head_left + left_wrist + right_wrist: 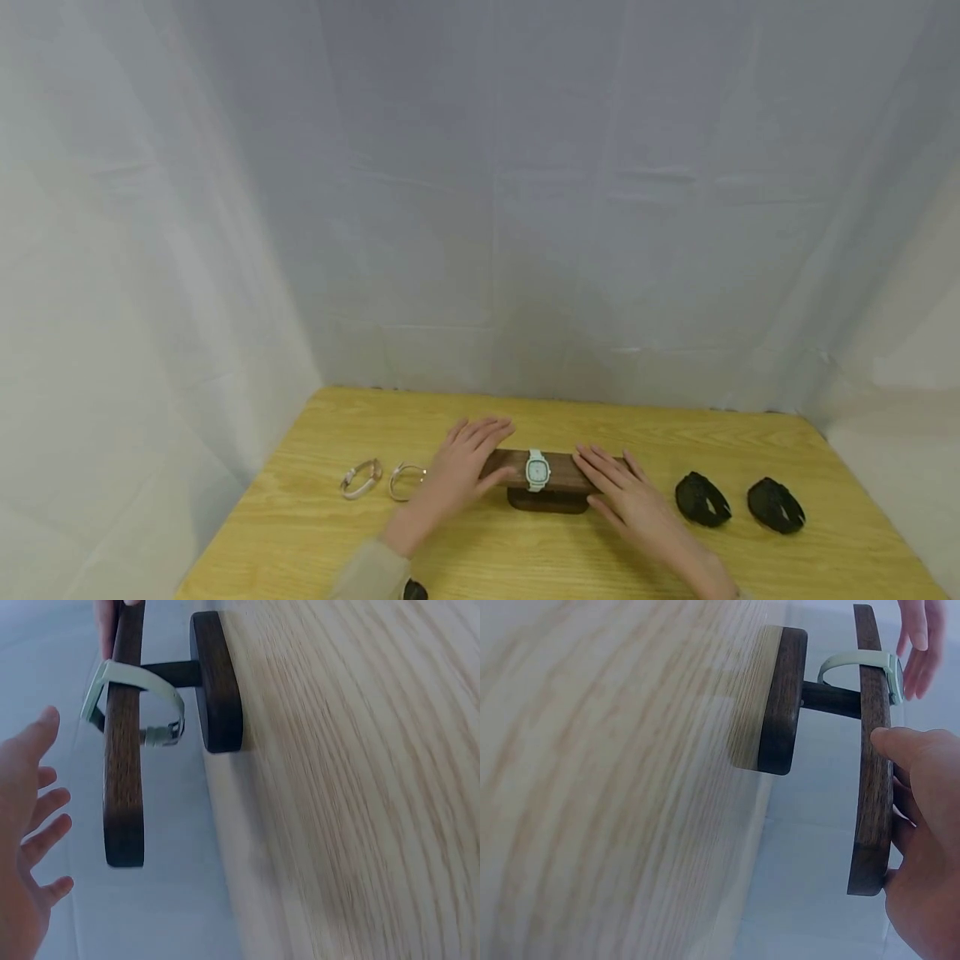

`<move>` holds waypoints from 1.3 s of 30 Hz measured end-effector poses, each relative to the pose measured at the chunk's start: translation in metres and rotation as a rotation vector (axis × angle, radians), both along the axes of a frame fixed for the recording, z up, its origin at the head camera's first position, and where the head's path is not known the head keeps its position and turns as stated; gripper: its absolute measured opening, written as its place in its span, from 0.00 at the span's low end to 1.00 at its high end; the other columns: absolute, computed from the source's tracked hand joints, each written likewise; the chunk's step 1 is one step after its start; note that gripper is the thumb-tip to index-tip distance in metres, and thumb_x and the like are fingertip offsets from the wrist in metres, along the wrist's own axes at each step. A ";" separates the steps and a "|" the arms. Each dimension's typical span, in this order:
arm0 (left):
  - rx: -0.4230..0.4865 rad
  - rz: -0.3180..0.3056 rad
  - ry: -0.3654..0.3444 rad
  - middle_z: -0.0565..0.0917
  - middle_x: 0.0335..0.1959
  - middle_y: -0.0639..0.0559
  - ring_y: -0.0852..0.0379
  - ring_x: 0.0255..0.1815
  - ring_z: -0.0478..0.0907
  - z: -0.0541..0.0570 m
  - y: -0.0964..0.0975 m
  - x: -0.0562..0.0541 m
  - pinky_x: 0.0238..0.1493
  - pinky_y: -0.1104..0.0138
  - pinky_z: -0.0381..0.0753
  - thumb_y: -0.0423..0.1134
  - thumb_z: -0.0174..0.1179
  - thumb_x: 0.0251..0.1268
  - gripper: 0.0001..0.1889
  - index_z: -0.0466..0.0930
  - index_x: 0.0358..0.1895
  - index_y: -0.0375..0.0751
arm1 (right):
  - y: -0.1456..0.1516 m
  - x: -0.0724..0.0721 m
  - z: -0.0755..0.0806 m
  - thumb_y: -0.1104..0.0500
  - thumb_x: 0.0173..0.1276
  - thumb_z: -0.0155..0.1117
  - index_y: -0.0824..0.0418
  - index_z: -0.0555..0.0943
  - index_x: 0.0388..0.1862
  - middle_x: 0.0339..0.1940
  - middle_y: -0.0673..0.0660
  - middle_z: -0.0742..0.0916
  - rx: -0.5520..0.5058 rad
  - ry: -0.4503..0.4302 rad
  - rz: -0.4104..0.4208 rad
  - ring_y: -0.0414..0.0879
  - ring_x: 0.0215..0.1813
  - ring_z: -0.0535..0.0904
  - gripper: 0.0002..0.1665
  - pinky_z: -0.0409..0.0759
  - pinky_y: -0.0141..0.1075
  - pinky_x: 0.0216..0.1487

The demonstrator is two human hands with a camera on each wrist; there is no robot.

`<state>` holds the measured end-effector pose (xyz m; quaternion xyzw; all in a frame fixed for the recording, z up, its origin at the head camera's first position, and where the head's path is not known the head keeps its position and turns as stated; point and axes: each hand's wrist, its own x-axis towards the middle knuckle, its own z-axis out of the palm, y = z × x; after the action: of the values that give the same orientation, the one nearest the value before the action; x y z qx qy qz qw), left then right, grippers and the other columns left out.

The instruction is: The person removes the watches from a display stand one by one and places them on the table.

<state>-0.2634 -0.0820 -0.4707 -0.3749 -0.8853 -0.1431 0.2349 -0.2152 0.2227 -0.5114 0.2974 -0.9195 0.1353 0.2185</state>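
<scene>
A dark wooden T-shaped watch stand (pixel 566 468) stands on the table, its base (pixel 217 682) under a raised bar (pixel 124 787). A pale green wristwatch (pixel 537 471) is buckled around the bar near its middle, dial up. At the bar's left end hovers my left hand (pixel 459 468), fingers spread; the left wrist view shows a gap between it and the wood. My right hand (pixel 633 504) rests on the bar's right part with fingers extended over the top. Its thumb (pixel 900 744) touches the bar's near edge.
Left of the stand lie a white and rose-gold watch (pixel 361 479) and a thin-banded watch (pixel 406 482), partly behind my left hand. Two black looped watches (pixel 702 500) (pixel 776 505) lie to the right. Pale cloth (pixel 495 208) hangs behind the wooden table (pixel 300 542) and at both sides.
</scene>
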 end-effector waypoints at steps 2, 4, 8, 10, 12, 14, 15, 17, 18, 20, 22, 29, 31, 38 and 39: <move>-0.004 -0.010 -0.012 0.76 0.70 0.48 0.49 0.73 0.69 -0.001 0.006 0.001 0.77 0.45 0.61 0.57 0.62 0.69 0.33 0.71 0.73 0.45 | 0.000 0.000 0.000 0.56 0.67 0.72 0.53 0.66 0.79 0.77 0.55 0.72 -0.002 0.004 0.004 0.54 0.76 0.68 0.43 0.33 0.37 0.83; -0.018 -0.016 -0.016 0.76 0.70 0.49 0.50 0.73 0.69 -0.003 0.012 0.001 0.77 0.45 0.62 0.58 0.61 0.69 0.34 0.71 0.72 0.45 | 0.000 0.000 0.001 0.56 0.67 0.72 0.54 0.66 0.79 0.77 0.56 0.72 -0.008 0.008 0.012 0.55 0.75 0.69 0.43 0.26 0.31 0.80; -0.058 -0.031 -0.026 0.75 0.70 0.52 0.50 0.73 0.69 -0.005 0.022 0.004 0.76 0.45 0.63 0.61 0.61 0.68 0.35 0.71 0.72 0.46 | -0.001 0.000 0.002 0.56 0.67 0.73 0.55 0.67 0.78 0.76 0.57 0.73 -0.002 0.026 0.020 0.56 0.74 0.70 0.43 0.30 0.35 0.82; -0.077 -0.037 -0.024 0.76 0.70 0.52 0.51 0.73 0.69 -0.006 0.026 0.004 0.76 0.45 0.64 0.63 0.60 0.67 0.36 0.71 0.72 0.47 | -0.001 0.000 0.002 0.56 0.67 0.72 0.55 0.67 0.78 0.76 0.58 0.73 0.003 0.030 0.018 0.55 0.75 0.70 0.43 0.43 0.45 0.84; -0.085 -0.043 -0.026 0.76 0.70 0.52 0.51 0.72 0.70 -0.008 0.029 0.005 0.76 0.45 0.64 0.64 0.61 0.66 0.37 0.71 0.73 0.47 | -0.001 0.000 0.002 0.56 0.67 0.72 0.55 0.67 0.78 0.76 0.58 0.74 0.008 0.035 0.014 0.55 0.75 0.70 0.43 0.56 0.56 0.80; -0.086 -0.047 -0.024 0.76 0.70 0.53 0.51 0.72 0.70 -0.010 0.032 0.004 0.76 0.45 0.64 0.64 0.61 0.65 0.38 0.71 0.73 0.47 | -0.001 0.001 0.003 0.56 0.66 0.73 0.55 0.67 0.78 0.76 0.57 0.74 0.013 0.040 0.010 0.54 0.74 0.70 0.43 0.65 0.64 0.71; -0.087 -0.048 -0.022 0.76 0.70 0.53 0.51 0.72 0.70 -0.011 0.033 0.004 0.76 0.45 0.64 0.64 0.62 0.65 0.38 0.71 0.73 0.47 | -0.001 0.001 0.003 0.56 0.66 0.73 0.55 0.67 0.78 0.76 0.57 0.74 0.013 0.040 0.009 0.54 0.74 0.70 0.43 0.66 0.64 0.70; -0.081 -0.054 -0.023 0.76 0.70 0.53 0.51 0.72 0.70 -0.014 0.034 0.004 0.75 0.44 0.64 0.63 0.63 0.64 0.38 0.71 0.72 0.47 | -0.001 0.001 0.003 0.56 0.66 0.73 0.55 0.68 0.78 0.76 0.57 0.74 0.011 0.040 0.008 0.54 0.74 0.70 0.43 0.66 0.64 0.70; -0.075 -0.058 -0.024 0.76 0.70 0.53 0.51 0.72 0.70 -0.015 0.034 0.004 0.75 0.44 0.64 0.63 0.64 0.63 0.38 0.71 0.72 0.47 | -0.001 0.001 0.003 0.56 0.66 0.73 0.55 0.68 0.78 0.76 0.57 0.74 0.010 0.038 0.008 0.54 0.74 0.70 0.43 0.65 0.62 0.72; -0.070 -0.063 -0.029 0.76 0.70 0.53 0.51 0.72 0.70 -0.016 0.035 0.004 0.75 0.44 0.64 0.62 0.65 0.63 0.38 0.71 0.72 0.48 | -0.001 0.002 0.003 0.56 0.66 0.73 0.55 0.68 0.78 0.76 0.56 0.73 0.011 0.035 0.007 0.54 0.75 0.70 0.43 0.61 0.58 0.76; -0.066 -0.070 -0.036 0.76 0.69 0.53 0.51 0.72 0.70 -0.017 0.035 0.005 0.75 0.44 0.64 0.61 0.65 0.63 0.38 0.71 0.72 0.47 | -0.001 0.002 0.003 0.55 0.66 0.73 0.55 0.67 0.78 0.76 0.56 0.73 0.014 0.029 0.008 0.54 0.75 0.70 0.43 0.61 0.59 0.76; -0.081 -0.062 -0.034 0.76 0.69 0.54 0.53 0.70 0.72 -0.019 0.036 0.005 0.74 0.44 0.66 0.60 0.66 0.63 0.37 0.71 0.72 0.49 | 0.000 0.002 0.003 0.55 0.67 0.72 0.55 0.67 0.78 0.76 0.56 0.73 0.019 0.014 0.007 0.54 0.75 0.70 0.42 0.65 0.64 0.70; -0.082 -0.059 -0.029 0.77 0.69 0.55 0.54 0.69 0.73 -0.020 0.036 0.005 0.74 0.44 0.66 0.60 0.67 0.63 0.36 0.72 0.72 0.49 | 0.000 0.002 0.003 0.55 0.67 0.72 0.55 0.67 0.78 0.76 0.56 0.73 0.012 0.015 0.008 0.54 0.75 0.70 0.42 0.63 0.61 0.73; -0.077 -0.064 -0.002 0.78 0.66 0.55 0.54 0.66 0.75 -0.022 0.036 0.003 0.72 0.43 0.68 0.58 0.67 0.63 0.34 0.74 0.70 0.50 | 0.001 0.000 0.001 0.58 0.66 0.73 0.56 0.67 0.78 0.75 0.59 0.74 -0.010 0.039 0.033 0.56 0.74 0.70 0.43 0.27 0.32 0.81; -0.077 -0.065 -0.002 0.78 0.66 0.55 0.54 0.66 0.76 -0.022 0.036 0.003 0.72 0.42 0.68 0.58 0.67 0.63 0.34 0.74 0.70 0.50 | 0.001 0.000 0.000 0.58 0.65 0.73 0.57 0.68 0.78 0.75 0.59 0.74 -0.012 0.040 0.038 0.57 0.74 0.70 0.43 0.25 0.30 0.80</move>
<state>-0.2608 -0.0462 -0.4929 -0.4122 -0.8777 -0.1170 0.2145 -0.2150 0.2239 -0.5112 0.3160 -0.9084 0.1389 0.2359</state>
